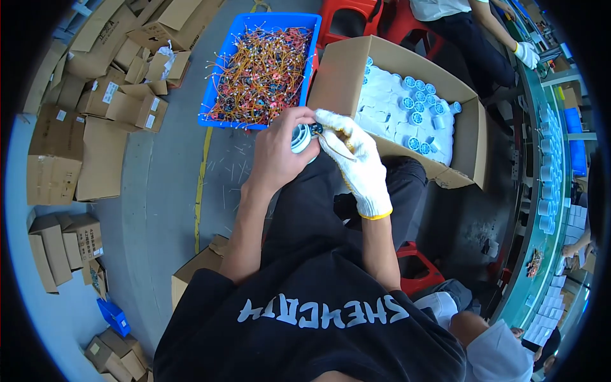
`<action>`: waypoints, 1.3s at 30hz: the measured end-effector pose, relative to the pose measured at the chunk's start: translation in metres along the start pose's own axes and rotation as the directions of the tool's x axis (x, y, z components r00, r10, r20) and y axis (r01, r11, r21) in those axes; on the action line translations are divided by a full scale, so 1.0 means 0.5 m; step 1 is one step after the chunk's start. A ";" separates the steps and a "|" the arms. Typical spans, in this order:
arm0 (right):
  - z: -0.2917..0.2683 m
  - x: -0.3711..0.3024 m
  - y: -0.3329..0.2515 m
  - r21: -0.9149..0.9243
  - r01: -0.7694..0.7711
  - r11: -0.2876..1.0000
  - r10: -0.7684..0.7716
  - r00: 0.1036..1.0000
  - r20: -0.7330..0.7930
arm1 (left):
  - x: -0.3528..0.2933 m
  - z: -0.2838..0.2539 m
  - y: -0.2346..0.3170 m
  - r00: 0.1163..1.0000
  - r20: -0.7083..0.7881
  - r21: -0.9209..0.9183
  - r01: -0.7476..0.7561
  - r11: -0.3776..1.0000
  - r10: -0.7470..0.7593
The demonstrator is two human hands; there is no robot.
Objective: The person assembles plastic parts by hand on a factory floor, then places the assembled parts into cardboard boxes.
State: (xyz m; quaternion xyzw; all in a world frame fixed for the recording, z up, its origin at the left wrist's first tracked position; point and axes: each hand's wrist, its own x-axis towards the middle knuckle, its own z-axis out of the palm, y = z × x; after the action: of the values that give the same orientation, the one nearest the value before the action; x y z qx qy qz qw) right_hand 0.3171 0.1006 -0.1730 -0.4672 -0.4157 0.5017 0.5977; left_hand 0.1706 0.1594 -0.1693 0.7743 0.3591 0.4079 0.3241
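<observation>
My bare left hand (278, 149) is closed around a white cylindrical housing (300, 139), held above my lap. In a white knit glove, my right hand (356, 162) pinches a small black round part (316, 129) at the housing's rim. Whether that part touches the housing, I cannot tell. Beyond my left hand stands a blue bin (278, 19) heaped with orange-brown wires and small red and black parts. Ahead to the right, an open carton (339, 79) holds several white cylindrical housings (416, 107) on a white, bag-like sheet (380, 102).
Cardboard boxes (57, 153) are piled along the left. Red stools (347, 22) stand behind the bin and carton. A co-worker's gloved hand (527, 55) rests by the green bench (541, 261), which carries a row of white cylinders (547, 172). Another person (493, 350) sits close at lower right.
</observation>
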 end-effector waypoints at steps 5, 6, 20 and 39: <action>-0.008 -0.003 -0.004 -0.116 0.060 0.991 -0.065 0.997 -0.043 | 0.006 0.009 0.000 0.993 -0.002 0.167 -0.115 0.979 0.117; -0.009 -0.003 -0.004 -0.160 0.087 0.983 -0.096 0.994 -0.049 | 0.008 0.011 0.000 0.993 0.000 0.166 -0.114 0.979 0.116; 0.000 -0.006 -0.022 0.307 -0.009 0.952 0.033 0.997 -0.074 | 0.000 0.003 -0.003 0.993 -0.070 -0.099 -0.097 0.990 0.090; -0.014 0.003 0.006 0.405 -0.015 0.914 0.095 0.979 -0.178 | -0.015 -0.008 0.010 0.995 0.089 -0.228 -0.016 0.974 0.037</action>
State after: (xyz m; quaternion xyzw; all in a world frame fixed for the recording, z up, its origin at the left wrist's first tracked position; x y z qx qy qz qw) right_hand 0.3237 0.1015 -0.1773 -0.3928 -0.2305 0.5451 0.7039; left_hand 0.1655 0.1517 -0.1665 0.7551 0.2844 0.4142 0.4212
